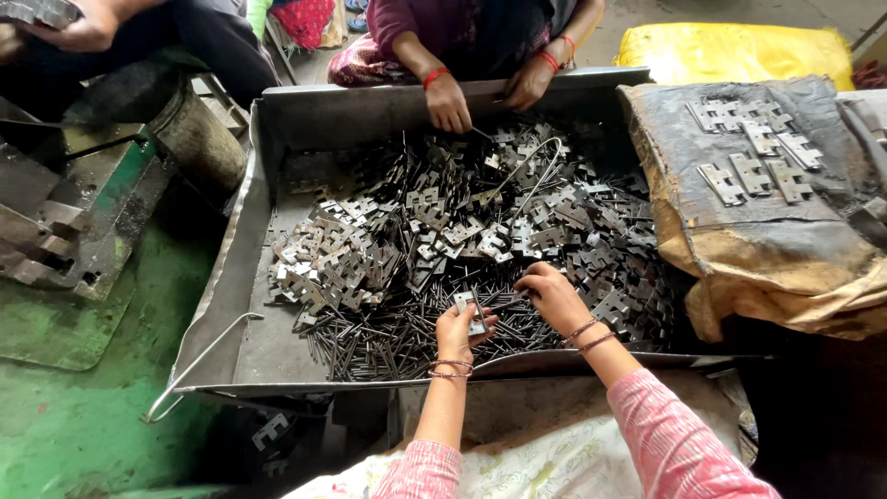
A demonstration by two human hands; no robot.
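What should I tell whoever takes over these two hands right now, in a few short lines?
Left hand: holds a small metal hinge piece upright above the thin metal pins at the tray's near edge.
Right hand: fingers down in the heap of hinge plates, touching loose pieces; what it grips cannot be told.
Things: heap and pins lie in the big metal tray. Some joined hinges lie in rows on the sack-covered surface to the right.
Another person's hands work at the tray's far edge.
Done: a few hinges laid out. Left: most of the heap remains loose.
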